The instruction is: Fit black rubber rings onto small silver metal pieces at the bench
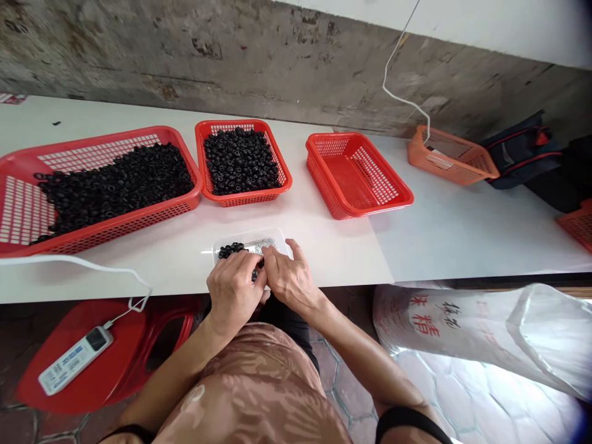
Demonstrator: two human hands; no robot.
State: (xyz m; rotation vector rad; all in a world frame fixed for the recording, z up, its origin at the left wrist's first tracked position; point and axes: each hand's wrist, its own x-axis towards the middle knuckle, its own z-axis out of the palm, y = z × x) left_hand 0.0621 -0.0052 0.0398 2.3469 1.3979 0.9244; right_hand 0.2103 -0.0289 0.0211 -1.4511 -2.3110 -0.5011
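A shallow clear plastic tray (283, 237) sits at the table's front edge, with small black ring-shaped pieces (230, 250) on its left and tiny silvery parts (264, 242) on its right. My left hand (234, 285) curls over the tray's near left side, fingers closed on a small black piece (255, 274) that shows partly by the fingertips. Against it, my right hand (296, 280) is closed too, its thumb and fingers bent together over the silvery parts. What its fingertips pinch is hidden. Both hands' fingertips meet or nearly touch.
Behind the tray stand a long red basket (185, 198) and a smaller red basket (245, 198), both holding many black rings. Further right are stacked red baskets (335, 200) and an orange basket (462, 166). A white cable (106, 266) runs to a device (76, 361) on a red stool (99, 394).
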